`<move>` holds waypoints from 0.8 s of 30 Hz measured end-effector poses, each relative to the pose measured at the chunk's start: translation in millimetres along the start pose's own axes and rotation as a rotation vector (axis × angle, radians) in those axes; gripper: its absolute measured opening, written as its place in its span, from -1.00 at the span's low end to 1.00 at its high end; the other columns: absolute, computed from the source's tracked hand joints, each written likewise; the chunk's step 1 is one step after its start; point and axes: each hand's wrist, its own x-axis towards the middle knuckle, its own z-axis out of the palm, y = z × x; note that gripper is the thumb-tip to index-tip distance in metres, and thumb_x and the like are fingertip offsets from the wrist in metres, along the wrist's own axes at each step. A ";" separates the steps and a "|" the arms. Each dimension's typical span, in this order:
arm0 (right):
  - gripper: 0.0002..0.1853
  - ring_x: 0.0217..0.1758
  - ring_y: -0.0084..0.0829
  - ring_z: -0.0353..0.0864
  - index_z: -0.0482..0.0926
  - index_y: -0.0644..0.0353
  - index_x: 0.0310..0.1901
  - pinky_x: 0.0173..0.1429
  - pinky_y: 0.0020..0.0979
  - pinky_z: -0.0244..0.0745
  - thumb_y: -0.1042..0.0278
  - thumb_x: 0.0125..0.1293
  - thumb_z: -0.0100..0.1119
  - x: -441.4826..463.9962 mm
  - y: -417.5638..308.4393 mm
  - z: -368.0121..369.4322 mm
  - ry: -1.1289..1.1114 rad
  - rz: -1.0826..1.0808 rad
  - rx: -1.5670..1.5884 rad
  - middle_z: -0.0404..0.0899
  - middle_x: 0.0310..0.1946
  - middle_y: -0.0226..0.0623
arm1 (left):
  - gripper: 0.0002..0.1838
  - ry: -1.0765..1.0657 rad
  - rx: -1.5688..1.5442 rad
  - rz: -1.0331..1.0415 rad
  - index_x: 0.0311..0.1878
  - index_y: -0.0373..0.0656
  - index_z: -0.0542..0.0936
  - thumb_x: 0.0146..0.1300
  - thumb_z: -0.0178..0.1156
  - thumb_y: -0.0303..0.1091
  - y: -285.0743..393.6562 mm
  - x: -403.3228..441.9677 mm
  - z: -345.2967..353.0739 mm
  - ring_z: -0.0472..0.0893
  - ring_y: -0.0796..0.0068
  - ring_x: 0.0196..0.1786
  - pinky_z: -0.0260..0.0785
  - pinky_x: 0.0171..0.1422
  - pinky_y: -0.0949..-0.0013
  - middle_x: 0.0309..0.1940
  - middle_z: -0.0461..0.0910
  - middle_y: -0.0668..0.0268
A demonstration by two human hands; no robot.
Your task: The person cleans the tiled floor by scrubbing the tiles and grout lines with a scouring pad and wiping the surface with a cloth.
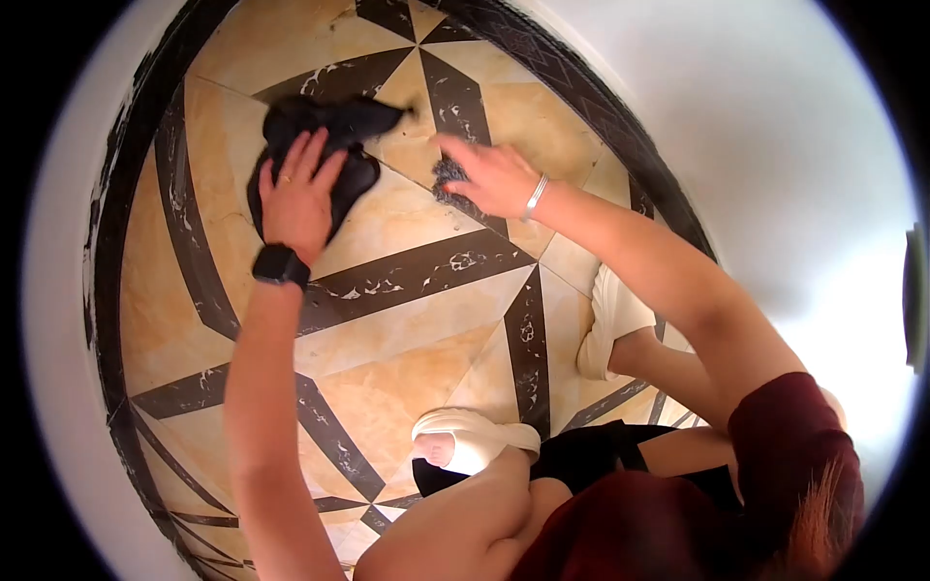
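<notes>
A crumpled black cloth [334, 126] lies on the patterned tile floor, upper left of centre. My left hand [300, 194] rests on top of it with fingers spread, pressing it against the tiles; a smartwatch is on that wrist. To the right, my right hand [494, 179] has a dark grey, wiry scouring pad [449, 180] under its thumb and fingers, close against the floor. The index finger points out past the pad, and part of the pad is hidden by the hand. A silver bangle circles the right wrist.
White walls [736, 116] with a dark skirting border [581, 82] close in on both sides. My feet in cream slippers [475, 438] are on the floor below the hands. Faint dark smudges show on the tiles near the pad.
</notes>
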 end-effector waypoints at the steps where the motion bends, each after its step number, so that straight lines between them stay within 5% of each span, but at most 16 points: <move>1: -0.74 -0.32 -0.12 0.60 0.45 0.04 -0.04 -0.30 -0.17 0.53 0.31 0.23 0.14 1.5 -1.6 -0.6 0.109 -0.016 0.101 0.52 -0.20 -0.17 | -0.64 0.018 -0.031 0.005 0.03 0.01 0.56 0.15 0.04 -0.50 -5.3 0.5 1.6 0.27 0.31 0.39 0.04 0.38 -0.06 0.31 0.35 0.38; 4: -0.70 -0.25 -0.12 0.58 0.48 0.11 -0.03 -0.18 -0.24 0.53 0.32 0.19 0.19 -43.1 -21.4 20.0 0.138 0.009 0.107 0.51 -0.21 -0.16 | -0.61 -0.063 -0.015 0.022 0.05 -0.04 0.53 0.13 0.02 -0.52 -0.9 -14.0 3.0 0.29 0.31 0.38 0.03 0.39 -0.05 0.32 0.34 0.34; 7: -0.63 -0.25 -0.07 0.58 0.48 0.13 -0.01 -0.21 -0.28 0.56 0.42 0.09 0.16 -112.8 -24.6 43.0 0.145 -0.071 0.068 0.49 -0.11 -0.13 | -0.64 -0.064 -0.152 0.282 -0.02 0.05 0.58 0.05 0.11 -0.38 37.0 -88.2 13.4 0.25 0.30 0.41 -0.02 0.40 -0.18 0.29 0.38 0.28; 9: -0.57 -0.25 -0.07 0.58 0.47 0.12 0.01 -0.21 -0.28 0.56 0.47 0.01 0.16 -84.2 -28.9 46.1 0.199 -0.101 -0.002 0.49 -0.09 -0.15 | -0.69 -0.082 -0.272 0.394 -0.06 0.07 0.62 0.07 0.20 -0.26 67.5 -115.7 -0.9 0.35 0.32 0.35 0.04 0.35 -0.23 0.14 0.51 0.33; 13: -0.56 -0.25 -0.07 0.57 0.43 0.11 0.00 -0.15 -0.20 0.51 0.51 0.00 0.14 53.1 -41.2 22.6 0.243 -0.026 -0.033 0.48 -0.12 -0.19 | -0.69 -0.016 -0.193 0.225 -0.05 0.07 0.62 0.08 0.26 -0.21 49.0 -75.8 0.0 0.44 0.33 0.23 0.13 0.27 -0.13 -0.05 0.57 0.34; 15: -0.58 -0.23 -0.09 0.56 0.41 0.10 0.00 -0.12 -0.18 0.49 0.50 0.02 0.14 69.1 -39.0 18.7 0.213 -0.041 -0.041 0.47 -0.14 -0.20 | -0.71 -0.039 -0.104 0.120 -0.04 0.02 0.60 0.13 0.21 -0.28 15.6 -45.5 -2.8 0.42 0.29 0.25 0.13 0.29 -0.07 0.04 0.55 0.33; 18: -0.65 -0.27 -0.15 0.56 0.45 0.11 -0.09 -0.17 -0.21 0.48 0.52 0.01 0.13 -20.6 -28.5 20.9 0.221 -0.087 -0.060 0.46 -0.18 -0.24 | -0.67 -0.058 -0.169 0.239 -0.02 -0.01 0.59 0.11 0.10 -0.41 -5.9 -54.1 -11.6 0.42 0.27 0.26 0.12 0.33 -0.09 0.15 0.51 0.29; 19: -0.67 -0.30 -0.18 0.54 0.48 0.11 -0.14 -0.20 -0.24 0.48 0.55 -0.02 0.11 -53.8 -19.7 26.4 0.313 -0.170 -0.024 0.45 -0.20 -0.26 | -0.63 -0.059 -0.195 0.278 0.00 0.00 0.58 0.06 0.08 -0.41 0.5 -72.3 -9.2 0.41 0.28 0.28 0.11 0.35 -0.13 0.15 0.50 0.29; 21: -0.63 -0.28 -0.18 0.55 0.49 0.09 -0.12 -0.18 -0.28 0.49 0.56 -0.05 0.12 -85.4 -5.9 24.2 0.083 -0.218 -0.064 0.46 -0.17 -0.24 | -0.61 -0.114 -0.211 0.446 -0.01 0.07 0.59 0.02 0.11 -0.36 27.7 -124.2 2.8 0.39 0.31 0.29 0.12 0.37 -0.15 0.13 0.51 0.35; 24: -0.60 -0.22 -0.18 0.57 0.49 0.07 -0.08 -0.14 -0.31 0.51 0.54 -0.04 0.11 -13.9 -17.3 14.6 0.050 -0.249 -0.107 0.47 -0.15 -0.23 | -0.62 -0.232 -0.263 0.643 0.00 0.19 0.60 0.05 0.13 -0.18 94.5 -162.5 7.0 0.27 0.42 0.39 0.06 0.42 -0.14 0.20 0.46 0.49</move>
